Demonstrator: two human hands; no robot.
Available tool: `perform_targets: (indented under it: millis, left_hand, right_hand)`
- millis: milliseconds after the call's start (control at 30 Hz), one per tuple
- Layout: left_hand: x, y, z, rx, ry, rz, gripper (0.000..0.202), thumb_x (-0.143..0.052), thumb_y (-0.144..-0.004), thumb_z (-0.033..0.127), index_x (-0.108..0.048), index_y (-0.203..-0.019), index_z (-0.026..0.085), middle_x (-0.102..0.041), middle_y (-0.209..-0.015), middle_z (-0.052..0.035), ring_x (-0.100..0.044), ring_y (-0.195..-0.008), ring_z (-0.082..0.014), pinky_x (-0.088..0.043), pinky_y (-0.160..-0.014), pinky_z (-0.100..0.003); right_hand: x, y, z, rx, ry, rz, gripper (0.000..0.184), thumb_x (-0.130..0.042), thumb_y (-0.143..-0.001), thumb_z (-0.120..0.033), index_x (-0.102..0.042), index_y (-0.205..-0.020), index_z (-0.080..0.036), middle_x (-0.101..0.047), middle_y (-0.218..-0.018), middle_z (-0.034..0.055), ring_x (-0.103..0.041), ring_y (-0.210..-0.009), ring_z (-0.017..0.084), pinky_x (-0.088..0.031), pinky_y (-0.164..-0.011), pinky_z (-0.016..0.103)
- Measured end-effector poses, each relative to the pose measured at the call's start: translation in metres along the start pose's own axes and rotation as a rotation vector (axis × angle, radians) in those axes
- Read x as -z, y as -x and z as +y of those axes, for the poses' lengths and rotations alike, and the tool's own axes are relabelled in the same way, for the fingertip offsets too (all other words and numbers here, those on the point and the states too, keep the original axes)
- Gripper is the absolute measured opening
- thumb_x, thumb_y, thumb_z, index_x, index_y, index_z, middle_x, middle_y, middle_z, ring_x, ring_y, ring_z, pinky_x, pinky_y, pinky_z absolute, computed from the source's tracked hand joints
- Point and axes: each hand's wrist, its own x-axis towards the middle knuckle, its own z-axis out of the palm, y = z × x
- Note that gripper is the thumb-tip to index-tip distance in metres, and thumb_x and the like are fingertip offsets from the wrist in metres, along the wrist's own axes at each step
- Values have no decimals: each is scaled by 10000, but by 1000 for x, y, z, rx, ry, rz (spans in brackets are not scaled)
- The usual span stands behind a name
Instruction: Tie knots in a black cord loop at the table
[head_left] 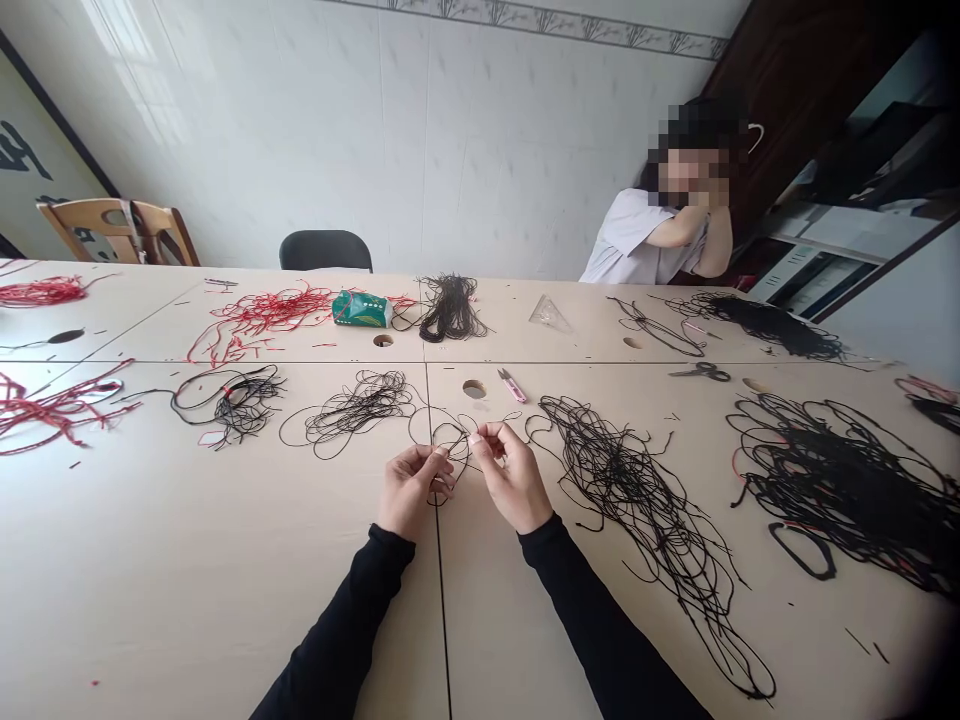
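Our left hand point(415, 490) and right hand point(511, 478) each pinch thin black cord point(433, 432) between thumb and fingertips, just above the table point(187, 560). These close pinches keep its small loop steady, though fingers partly hide the grip.

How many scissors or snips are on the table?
2: pink snips beside a round table hole, and black-handled scissors farther right, beyond a black cord pile. More could be hidden under the cord.
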Motion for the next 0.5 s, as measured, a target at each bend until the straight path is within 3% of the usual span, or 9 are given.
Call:
perform_targets:
  millis: [233,500]
  left_hand:
    - [-1,1,-1,50,148,-96,300,-785,-659,364,-662,-741,103,-630,-688,-36,-595,-588,-128,-514,-520,-253]
    - [1,-1,-5,52,143,-75,316,-790,-658,371,-647,-729,99,-638,-646,-32,-606,-549,-121,-541,-526,-251]
  right_hand:
    - [-4,1,0,-49,-81,-157,245,-525,-891,-404,-580,-871,-166,-618,-719,20,-521,-628,140,-440,-628,256]
    - [-3,-1,2,-62,-57,-173,239,-545,-857,-392,-601,-835,-160,-604,-728,21,-503,-639,141,-422,-609,249]
